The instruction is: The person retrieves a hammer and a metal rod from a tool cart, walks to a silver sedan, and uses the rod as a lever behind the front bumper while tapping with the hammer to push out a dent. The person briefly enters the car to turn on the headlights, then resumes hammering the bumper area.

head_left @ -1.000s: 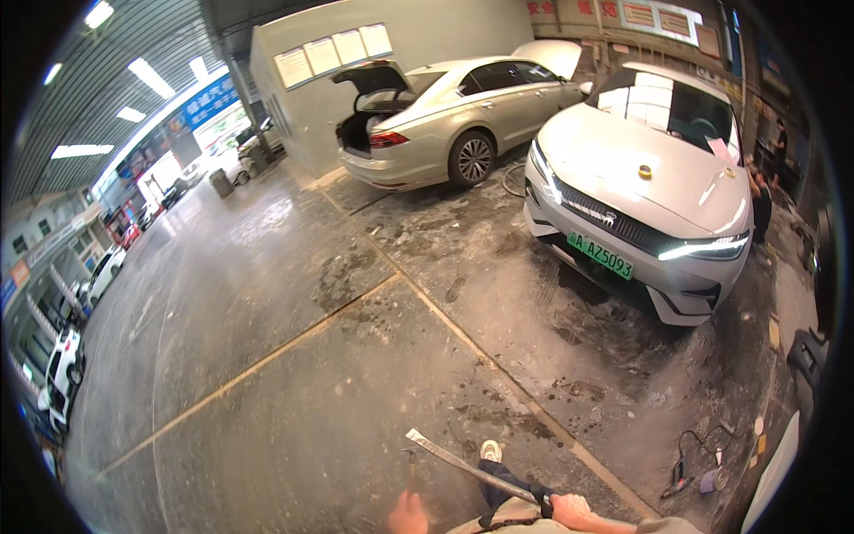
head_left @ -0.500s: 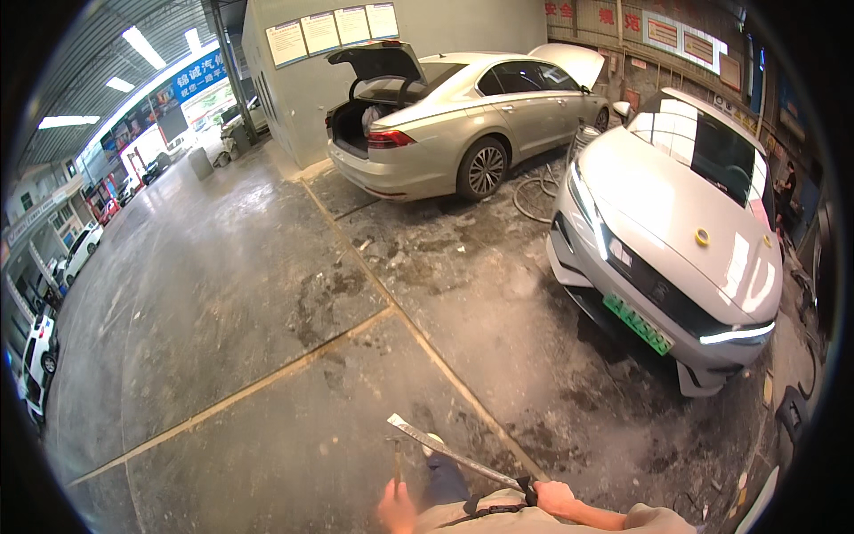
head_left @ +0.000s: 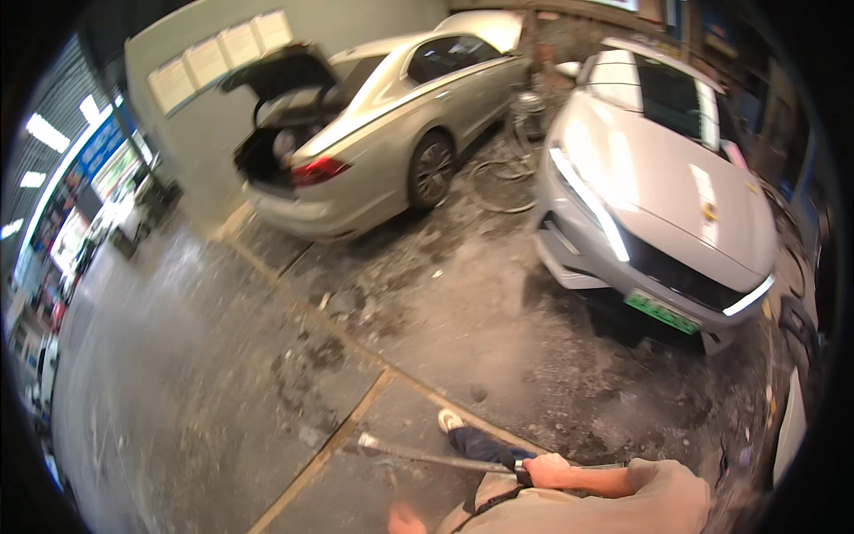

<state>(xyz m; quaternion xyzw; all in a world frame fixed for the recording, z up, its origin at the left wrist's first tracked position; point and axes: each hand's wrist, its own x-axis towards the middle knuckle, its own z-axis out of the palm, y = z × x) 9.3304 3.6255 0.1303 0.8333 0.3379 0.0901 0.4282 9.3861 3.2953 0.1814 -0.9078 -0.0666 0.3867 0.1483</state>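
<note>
My right hand (head_left: 548, 470) is closed round the dark grip end of a long, flat metal bar (head_left: 427, 457) at my waist. The bar points left across my front, and its pale far end is slightly bent. Low in the picture, my left hand (head_left: 406, 518) is smeared by motion and partly cut off by the lower edge. The earlier frame shows a hammer upright in that fist; now it is blurred almost beyond seeing. My dark trouser leg and a light shoe (head_left: 450, 420) show just beyond the bar.
A beige car (head_left: 374, 133) with its boot lid and bonnet raised stands ahead by a grey wall (head_left: 200, 142). Nearer right is a white car (head_left: 649, 191), a tape roll (head_left: 709, 212) on its bonnet. A coiled hose (head_left: 503, 185) lies between them. Stained floor carries yellowish lines (head_left: 334, 445).
The view has swung to the right and moved closer to the cars. My left hand has dropped lower. The metal bar has levelled out, still in my right hand.
</note>
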